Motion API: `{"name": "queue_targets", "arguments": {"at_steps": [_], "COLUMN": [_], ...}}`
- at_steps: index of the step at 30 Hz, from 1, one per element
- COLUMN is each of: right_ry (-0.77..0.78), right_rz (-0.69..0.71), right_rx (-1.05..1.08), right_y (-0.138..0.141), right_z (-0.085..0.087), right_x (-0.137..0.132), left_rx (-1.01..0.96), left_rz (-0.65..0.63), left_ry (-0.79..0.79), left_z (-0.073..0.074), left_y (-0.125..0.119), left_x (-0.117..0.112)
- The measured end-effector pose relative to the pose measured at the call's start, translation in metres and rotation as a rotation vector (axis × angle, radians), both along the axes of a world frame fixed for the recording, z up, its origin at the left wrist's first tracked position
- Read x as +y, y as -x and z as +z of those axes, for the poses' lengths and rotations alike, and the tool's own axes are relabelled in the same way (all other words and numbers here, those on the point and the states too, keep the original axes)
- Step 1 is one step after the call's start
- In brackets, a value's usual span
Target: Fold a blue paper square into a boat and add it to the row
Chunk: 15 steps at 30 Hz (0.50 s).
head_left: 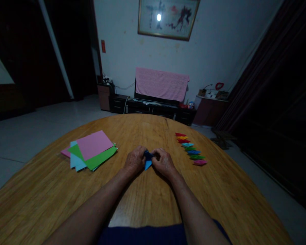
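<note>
Left hand (135, 160) and right hand (164, 162) pinch a small blue paper piece (148, 160) between their fingertips, low over the middle of the table (148, 204). In the dim room a crease could land crooked or the thin paper tear; a stray elbow might scatter the coloured sheets (91, 151) or the row of folded pieces (191, 149).

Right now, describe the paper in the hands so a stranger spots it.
On the wooden table, find where the left hand and right hand meet. Pinched between them is the blue paper, the only piece outside the flat stack and the folded row.
</note>
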State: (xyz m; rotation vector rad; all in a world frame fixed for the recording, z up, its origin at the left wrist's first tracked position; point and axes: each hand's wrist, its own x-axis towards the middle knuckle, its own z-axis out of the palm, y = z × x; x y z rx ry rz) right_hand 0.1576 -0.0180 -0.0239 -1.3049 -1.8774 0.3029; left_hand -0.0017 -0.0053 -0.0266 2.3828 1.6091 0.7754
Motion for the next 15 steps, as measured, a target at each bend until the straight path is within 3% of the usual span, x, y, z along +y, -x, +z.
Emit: {"name": "queue_targets", "arguments": {"at_steps": [10,15], "right_ry": [-0.064,-0.057], "right_rz": [0.004,0.020], "right_rx": [-0.045,-0.070], "right_y": [0.004,0.002], "right_z": [-0.007,-0.007], "right_x": [0.006,0.003], "left_rx": [0.006,-0.010], "left_rz": [-0.012,-0.104], "left_ry": [0.005,0.027], "left_z": [0.002,0.004], "left_y": [0.003,0.013], "left_x": [0.006,0.005]}}
